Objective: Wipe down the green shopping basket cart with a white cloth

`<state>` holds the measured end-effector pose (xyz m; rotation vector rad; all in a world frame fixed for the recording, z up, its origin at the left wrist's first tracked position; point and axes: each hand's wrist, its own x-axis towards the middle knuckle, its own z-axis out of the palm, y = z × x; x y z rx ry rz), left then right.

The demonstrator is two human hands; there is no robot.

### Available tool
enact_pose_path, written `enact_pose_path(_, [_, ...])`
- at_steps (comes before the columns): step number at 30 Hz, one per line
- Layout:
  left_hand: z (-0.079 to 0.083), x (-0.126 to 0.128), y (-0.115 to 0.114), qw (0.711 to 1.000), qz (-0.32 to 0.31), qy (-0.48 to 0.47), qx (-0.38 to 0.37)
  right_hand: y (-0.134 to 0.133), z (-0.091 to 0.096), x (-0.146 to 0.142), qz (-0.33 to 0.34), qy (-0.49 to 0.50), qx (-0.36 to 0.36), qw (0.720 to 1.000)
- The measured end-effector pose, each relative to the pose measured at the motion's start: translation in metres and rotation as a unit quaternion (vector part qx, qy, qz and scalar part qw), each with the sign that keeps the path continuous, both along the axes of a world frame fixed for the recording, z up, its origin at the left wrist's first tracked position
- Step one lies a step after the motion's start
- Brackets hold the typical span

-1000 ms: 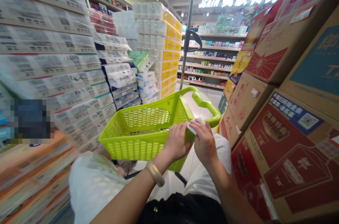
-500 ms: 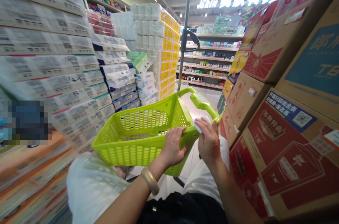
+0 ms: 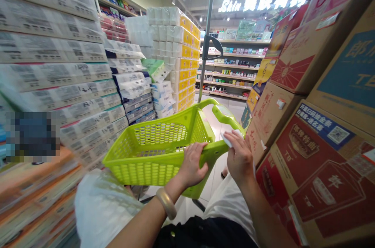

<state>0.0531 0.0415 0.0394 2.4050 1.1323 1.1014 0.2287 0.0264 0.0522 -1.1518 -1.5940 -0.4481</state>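
Note:
A lime-green shopping cart (image 3: pixel 152 168) with a perforated basket stands sideways in front of me. My left hand (image 3: pixel 193 164), with a gold bangle on its wrist, grips the basket's rim near the handle end. Farther right, my right hand (image 3: pixel 239 156) presses a white wipe (image 3: pixel 233 137) against the cart's curved handle (image 3: pixel 224 115). Its fingers lie over the wipe, which is partly hidden beneath them. No goods show in the visible part of the basket.
Stacked paper packs (image 3: pixel 67 49) rise on the left, with yellow-sided tissue bales (image 3: pixel 187 60) beyond. Cardboard cartons (image 3: pixel 322 170) crowd the right side. A grey pole (image 3: pixel 208 17) stands behind the cart. Product shelves (image 3: pixel 231 66) line the back. A white translucent bag (image 3: pixel 99 213) hangs at lower left.
My right hand has slid right along the cart's handle with the wipe. My left hand stays on the basket rim. The view has shifted slightly.

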Motion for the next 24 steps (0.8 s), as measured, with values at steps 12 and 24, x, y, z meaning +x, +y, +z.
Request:
enact_pose_path(12, [0.0, -0.004, 0.004, 1.0, -0.027, -0.008, -0.011, -0.004, -0.005, -0.007, 0.003, -0.026, -0.003, 1.0])
enact_pose_path(24, [0.004, -0.007, 0.003, 0.999, -0.033, -0.02, -0.034, -0.009, -0.006, -0.009, -0.002, -0.023, 0.012, 1.0])
